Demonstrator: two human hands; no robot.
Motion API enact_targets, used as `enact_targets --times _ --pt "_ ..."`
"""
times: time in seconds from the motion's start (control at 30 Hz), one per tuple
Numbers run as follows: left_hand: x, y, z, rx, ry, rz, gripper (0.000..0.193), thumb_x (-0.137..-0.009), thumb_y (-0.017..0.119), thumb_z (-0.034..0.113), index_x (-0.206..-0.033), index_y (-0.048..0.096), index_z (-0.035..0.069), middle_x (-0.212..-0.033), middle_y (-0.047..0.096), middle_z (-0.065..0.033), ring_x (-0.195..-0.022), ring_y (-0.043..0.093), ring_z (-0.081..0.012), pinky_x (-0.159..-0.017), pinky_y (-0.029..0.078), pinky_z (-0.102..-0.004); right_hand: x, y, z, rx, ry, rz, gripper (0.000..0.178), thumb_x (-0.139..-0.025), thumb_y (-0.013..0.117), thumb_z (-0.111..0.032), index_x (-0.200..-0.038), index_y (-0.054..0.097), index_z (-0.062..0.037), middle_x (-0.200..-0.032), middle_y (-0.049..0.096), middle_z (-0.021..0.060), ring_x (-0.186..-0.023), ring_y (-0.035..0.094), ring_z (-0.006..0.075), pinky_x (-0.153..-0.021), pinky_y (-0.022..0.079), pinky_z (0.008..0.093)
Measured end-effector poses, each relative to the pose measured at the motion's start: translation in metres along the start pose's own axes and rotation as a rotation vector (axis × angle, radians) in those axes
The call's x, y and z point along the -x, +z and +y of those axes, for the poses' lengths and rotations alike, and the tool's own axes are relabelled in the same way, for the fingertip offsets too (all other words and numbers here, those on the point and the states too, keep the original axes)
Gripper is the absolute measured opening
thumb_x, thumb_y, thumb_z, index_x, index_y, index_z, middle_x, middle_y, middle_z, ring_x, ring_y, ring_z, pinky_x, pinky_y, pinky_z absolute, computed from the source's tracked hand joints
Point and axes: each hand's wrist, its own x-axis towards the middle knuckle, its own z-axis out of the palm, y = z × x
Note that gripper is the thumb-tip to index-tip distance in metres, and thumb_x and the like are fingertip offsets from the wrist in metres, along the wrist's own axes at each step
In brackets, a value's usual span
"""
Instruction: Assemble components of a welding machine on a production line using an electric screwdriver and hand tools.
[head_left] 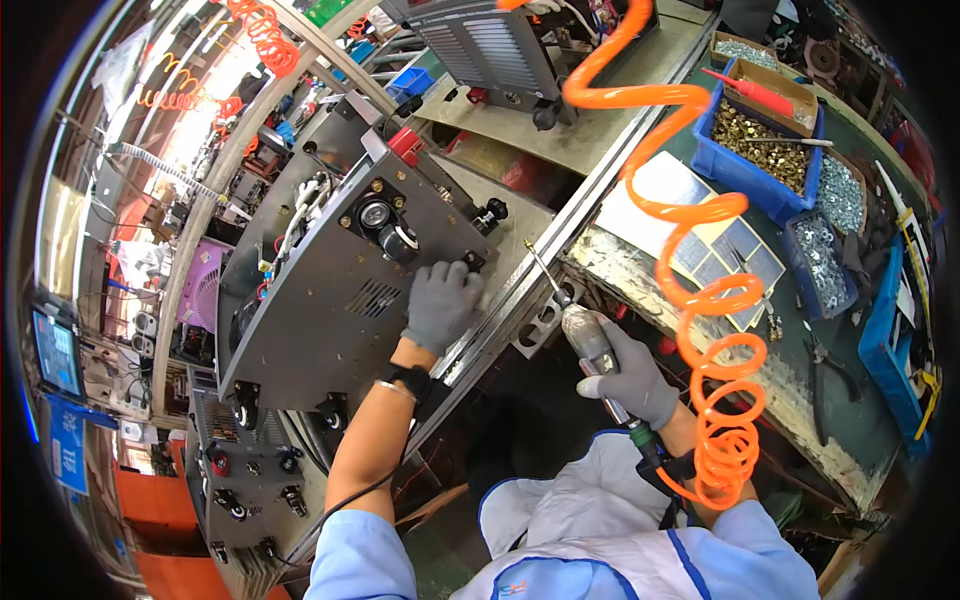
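My right hand, in a grey glove, is wrapped round an air screwdriver. Its long thin bit points up and to the left, apart from the grey metal cabinet. My left hand, also gloved, rests against the cabinet's panel with the fingers curled. Just past its fingertips is a small black part; what the fingers hold, if anything, is hidden. Farther up the panel are a caster wheel and a black knob-like fitting.
An orange coiled air hose hangs at the right, running to the screwdriver. On the right bench are a blue bin of brass fittings, a tray of screws, pliers and printed sheets. A metal rail borders the cabinet.
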Motion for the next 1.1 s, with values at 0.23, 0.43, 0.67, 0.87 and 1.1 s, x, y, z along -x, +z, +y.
enact_targets --times 0.23,0.43,0.67,0.87,1.1 --pt "0.062 -0.032 0.002 -0.031 -0.303 -0.064 0.02 -0.068 0.063 0.023 -0.085 0.065 0.014 -0.097 0.054 -0.0092 -0.096 0.048 -0.0264 -0.083 0.037 -0.041 -0.024 0.001 0.021 0.341 -0.052 -0.16 0.085 -0.061 0.071 -0.014 -0.134 0.03 -0.0008 -0.098 0.06 0.0122 -0.086 0.06 0.0154 -0.079 0.046 0.0275" --pt "0.032 -0.094 -0.04 -0.271 -0.472 0.619 0.037 -0.075 0.059 0.023 -0.109 0.057 0.011 -0.105 0.053 -0.0109 -0.109 0.045 -0.0286 -0.094 0.031 -0.0413 -0.048 0.016 0.042 0.382 -0.041 -0.171 0.088 -0.059 0.071 -0.023 -0.134 0.03 -0.0002 -0.097 0.06 0.0162 -0.086 0.06 0.0247 -0.08 0.046 0.0304" --pt "0.002 -0.101 -0.068 -0.187 -0.739 0.42 0.045 -0.08 0.055 0.041 -0.111 0.055 0.008 -0.1 0.055 -0.0107 -0.1 0.048 -0.0293 -0.089 0.032 -0.0426 -0.048 0.022 0.031 0.558 -0.01 -0.16 0.095 -0.057 0.071 -0.03 -0.135 0.027 0.0002 -0.095 0.06 0.0196 -0.086 0.06 0.0282 -0.079 0.045 0.032" --pt "0.003 -0.096 -0.068 -0.197 -0.722 0.492 0.043 -0.08 0.056 0.041 -0.108 0.056 0.009 -0.099 0.055 -0.0098 -0.097 0.048 -0.0297 -0.087 0.033 -0.0426 -0.047 0.031 0.028 0.793 0.056 -0.112 0.094 -0.058 0.067 -0.037 -0.136 0.026 -0.0053 -0.087 0.061 0.0235 -0.082 0.06 0.0369 -0.076 0.046 0.0383" --pt "0.01 -0.093 -0.074 -0.329 -0.63 0.6 0.046 -0.079 0.059 0.042 -0.101 0.058 0.002 -0.093 0.059 -0.0181 -0.088 0.055 -0.0347 -0.077 0.042 -0.0431 -0.045 0.033 0.04 0.849 -0.1 -0.05 0.089 -0.058 0.067 -0.037 -0.133 0.032 -0.0037 -0.093 0.058 0.021 -0.081 0.06 0.0343 -0.077 0.046 0.0374"
